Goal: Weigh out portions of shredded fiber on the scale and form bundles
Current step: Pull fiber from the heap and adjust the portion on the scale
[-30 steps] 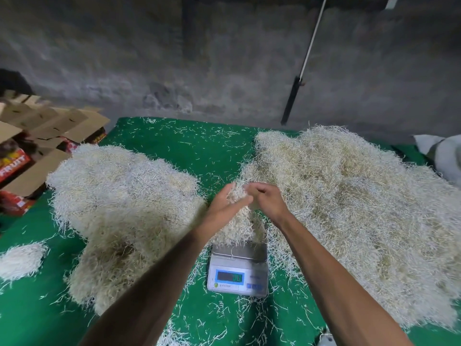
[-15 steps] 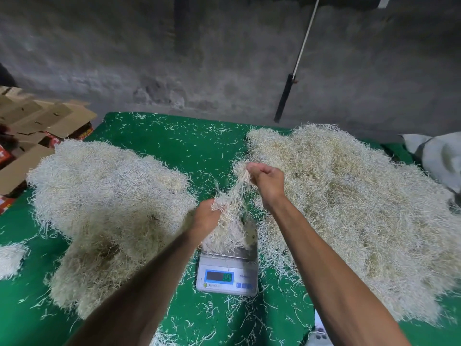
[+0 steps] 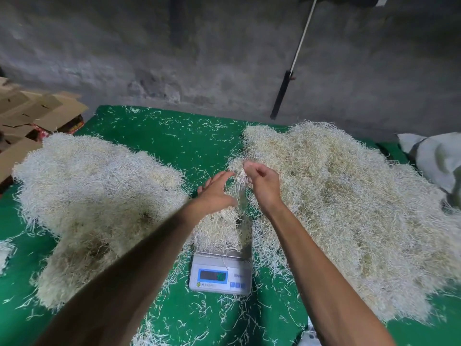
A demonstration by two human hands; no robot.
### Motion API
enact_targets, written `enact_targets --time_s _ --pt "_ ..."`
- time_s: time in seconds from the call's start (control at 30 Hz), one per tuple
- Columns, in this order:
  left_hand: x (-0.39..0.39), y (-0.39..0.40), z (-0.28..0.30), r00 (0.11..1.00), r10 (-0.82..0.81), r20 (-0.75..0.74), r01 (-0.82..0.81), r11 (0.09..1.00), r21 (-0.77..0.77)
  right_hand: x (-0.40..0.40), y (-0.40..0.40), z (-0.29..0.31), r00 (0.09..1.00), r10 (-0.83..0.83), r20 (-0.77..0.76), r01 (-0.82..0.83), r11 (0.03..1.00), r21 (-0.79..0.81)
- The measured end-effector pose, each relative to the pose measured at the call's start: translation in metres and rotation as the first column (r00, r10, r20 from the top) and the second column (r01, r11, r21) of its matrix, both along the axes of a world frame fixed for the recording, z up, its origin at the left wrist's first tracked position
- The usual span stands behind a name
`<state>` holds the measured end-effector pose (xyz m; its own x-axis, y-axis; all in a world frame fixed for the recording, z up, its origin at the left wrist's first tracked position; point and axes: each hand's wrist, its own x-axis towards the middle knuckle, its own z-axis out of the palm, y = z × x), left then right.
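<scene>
A white digital scale (image 3: 220,274) stands on the green cloth (image 3: 169,136) with a heap of pale shredded fiber (image 3: 218,231) on its pan. Its blue-framed display is lit; the digits are blurred. My left hand (image 3: 215,191) hovers above the heap with fingers straight and spread, holding nothing. My right hand (image 3: 262,181) is just right of it, pinching a thin tuft of fiber strands (image 3: 240,178) that hangs toward the scale. A big fiber pile (image 3: 94,196) lies to the left and a bigger one (image 3: 349,211) to the right.
Flattened cardboard boxes (image 3: 32,116) are stacked at the far left edge. A white sack (image 3: 436,158) lies at the far right. A rough concrete wall (image 3: 199,53) rises behind the table, with a pole (image 3: 289,76) leaning on it. Loose strands litter the cloth.
My left hand has let go of the fiber, opened and risen toward my right hand. The stretched tuft between the hands is now a thin wisp in my right hand.
</scene>
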<state>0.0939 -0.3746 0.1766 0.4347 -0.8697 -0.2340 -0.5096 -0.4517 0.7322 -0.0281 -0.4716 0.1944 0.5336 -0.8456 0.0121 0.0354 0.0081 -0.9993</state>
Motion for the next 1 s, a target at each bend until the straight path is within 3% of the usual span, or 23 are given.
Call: enact_targets --time_s 0.1,0.2,0.3,0.4,0.5,0.63,0.77,0.83,0.9,0.97,1.0 --pt "-0.01 -0.006 -0.002 0.999 -0.005 0.041 0.007 0.999 -0.042 -0.001 0.0 0.001 1.0 0.016 -0.014 -0.015 0.997 0.077" --pt "-0.017 -0.001 -0.018 0.999 0.027 -0.032 -0.032 0.985 -0.168 0.003 0.001 0.002 0.998 -0.06 0.034 0.051 0.974 0.221" --pt "-0.019 0.004 -0.031 1.0 -0.01 -0.028 0.004 0.984 -0.18 0.004 0.004 0.002 0.994 -0.103 0.036 0.088 0.949 0.301" --pt "-0.018 -0.002 -0.032 0.999 -0.002 0.033 0.005 0.995 -0.104 0.006 0.019 -0.001 0.989 -0.088 -0.12 0.106 0.982 0.158" --pt "0.004 0.002 -0.038 0.982 0.172 0.075 -0.176 0.983 0.05 0.009 0.029 0.008 0.983 -0.094 -0.156 0.096 0.995 0.001" --pt "0.029 0.021 -0.05 0.948 0.296 -0.115 -0.285 0.953 0.107 0.002 0.006 0.036 0.981 -0.171 -0.095 0.14 0.954 -0.265" --pt "0.022 0.028 -0.052 0.938 0.299 -0.175 -0.295 0.954 0.049 -0.015 -0.024 0.021 0.919 -0.202 -0.338 0.079 0.935 -0.344" --pt "0.019 0.03 -0.054 0.952 0.253 -0.173 -0.252 0.967 0.03 -0.027 -0.037 0.0 0.857 -0.169 -0.486 -0.018 0.934 -0.357" --pt "0.019 0.029 -0.055 0.966 0.212 -0.145 -0.21 0.977 0.027 -0.044 -0.041 -0.017 0.726 -0.092 -0.682 -0.231 0.901 -0.368" --pt "0.019 0.028 -0.054 0.972 0.191 -0.14 -0.19 0.982 0.019 -0.067 -0.041 -0.035 0.383 -0.122 -0.915 -0.522 0.789 -0.324" --pt "0.018 0.027 -0.052 0.972 0.187 -0.142 -0.186 0.982 0.016 -0.077 -0.039 -0.044 0.202 -0.21 -0.957 -0.624 0.725 -0.291"
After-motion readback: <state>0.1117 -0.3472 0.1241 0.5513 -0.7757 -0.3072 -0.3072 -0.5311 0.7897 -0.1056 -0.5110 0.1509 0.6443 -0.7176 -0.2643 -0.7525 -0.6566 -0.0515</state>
